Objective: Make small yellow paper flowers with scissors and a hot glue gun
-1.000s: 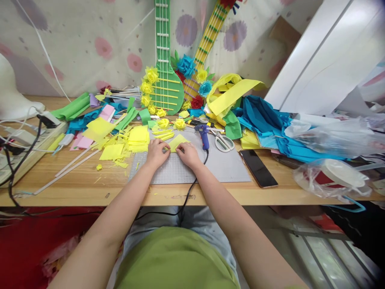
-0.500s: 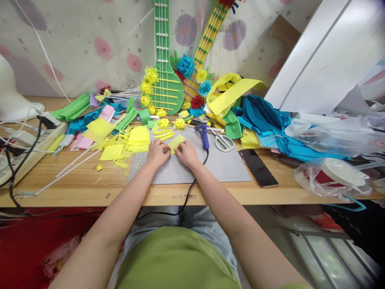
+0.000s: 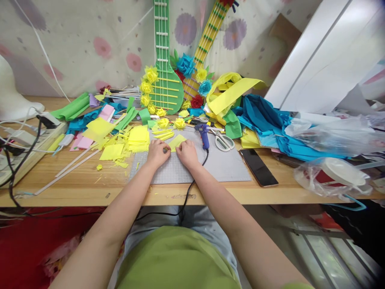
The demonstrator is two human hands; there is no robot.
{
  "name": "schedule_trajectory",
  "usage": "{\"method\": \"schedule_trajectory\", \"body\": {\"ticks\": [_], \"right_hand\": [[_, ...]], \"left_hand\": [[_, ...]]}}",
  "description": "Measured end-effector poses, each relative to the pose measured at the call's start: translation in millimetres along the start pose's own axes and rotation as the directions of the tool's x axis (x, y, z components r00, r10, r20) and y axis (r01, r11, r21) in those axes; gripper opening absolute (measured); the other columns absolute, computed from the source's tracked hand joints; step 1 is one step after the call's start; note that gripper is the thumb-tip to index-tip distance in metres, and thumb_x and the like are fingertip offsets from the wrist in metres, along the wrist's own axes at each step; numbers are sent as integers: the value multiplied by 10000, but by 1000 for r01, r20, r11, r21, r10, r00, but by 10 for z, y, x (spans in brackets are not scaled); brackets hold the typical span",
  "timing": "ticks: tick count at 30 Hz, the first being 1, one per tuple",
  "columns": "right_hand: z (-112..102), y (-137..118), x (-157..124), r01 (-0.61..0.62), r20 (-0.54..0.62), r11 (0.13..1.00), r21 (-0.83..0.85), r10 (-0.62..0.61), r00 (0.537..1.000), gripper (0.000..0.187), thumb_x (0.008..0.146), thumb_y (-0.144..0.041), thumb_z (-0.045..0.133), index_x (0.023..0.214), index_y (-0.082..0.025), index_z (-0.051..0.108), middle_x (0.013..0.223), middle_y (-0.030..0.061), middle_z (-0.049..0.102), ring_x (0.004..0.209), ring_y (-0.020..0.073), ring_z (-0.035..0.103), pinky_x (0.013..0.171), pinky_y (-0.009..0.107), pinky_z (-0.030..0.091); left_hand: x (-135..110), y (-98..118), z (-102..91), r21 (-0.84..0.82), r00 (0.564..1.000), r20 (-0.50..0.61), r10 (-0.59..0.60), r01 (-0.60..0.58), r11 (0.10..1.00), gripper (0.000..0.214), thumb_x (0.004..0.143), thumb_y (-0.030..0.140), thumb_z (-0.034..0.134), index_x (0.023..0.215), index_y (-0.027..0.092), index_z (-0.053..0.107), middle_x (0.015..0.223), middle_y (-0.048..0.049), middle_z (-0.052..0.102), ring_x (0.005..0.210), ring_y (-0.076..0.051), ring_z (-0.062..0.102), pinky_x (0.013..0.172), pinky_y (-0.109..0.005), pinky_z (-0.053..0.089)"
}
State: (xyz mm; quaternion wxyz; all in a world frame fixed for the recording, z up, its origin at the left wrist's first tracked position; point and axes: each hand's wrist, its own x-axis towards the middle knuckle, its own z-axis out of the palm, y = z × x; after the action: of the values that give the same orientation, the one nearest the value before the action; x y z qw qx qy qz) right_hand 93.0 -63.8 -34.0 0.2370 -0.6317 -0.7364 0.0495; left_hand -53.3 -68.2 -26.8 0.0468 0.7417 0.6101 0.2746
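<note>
A small piece of yellow crepe paper lies over the grey cutting mat, between my two hands. My left hand is curled at the paper's left corner, thumb and fingertips closed on it. At its right edge, my right hand pinches the paper with bent fingers. Just beyond are rolled yellow paper strips and yellow paper flowers. A blue glue gun rests right of my right hand, beside white-handled scissors.
Stacked yellow paper squares and scraps lie left. Behind stand a green paper guitar and a yellow one. A phone, blue crepe paper and a bagged cup are right. The glue gun's black cord crosses the table edge.
My right hand has shifted very slightly on the yellow paper's right edge. My left hand keeps its place; the other things have not moved.
</note>
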Motion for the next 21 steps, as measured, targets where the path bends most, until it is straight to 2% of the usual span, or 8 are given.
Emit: {"method": "schedule_trajectory", "body": {"ticks": [13,21], "right_hand": [[-4,-11,-10,3,-2,999,-37,-3,1000,172,828,-277,480,813,-150,597,927,108,563,930,229,463,827,332,375],[-16,-20,-14,3,3,1000,-9,-3,1000,162,829,-279,491,814,-151,590,926,120,551,942,236,460,837,356,374]], "left_hand": [[-4,22,-19,10,1000,7,-14,14,1000,129,698,246,585,747,227,702,864,-47,592,955,-245,479,865,-374,386],[9,79,-8,49,998,-11,-69,69,996,151,737,300,564,734,223,694,873,-66,610,973,-264,483,842,-399,382]]}}
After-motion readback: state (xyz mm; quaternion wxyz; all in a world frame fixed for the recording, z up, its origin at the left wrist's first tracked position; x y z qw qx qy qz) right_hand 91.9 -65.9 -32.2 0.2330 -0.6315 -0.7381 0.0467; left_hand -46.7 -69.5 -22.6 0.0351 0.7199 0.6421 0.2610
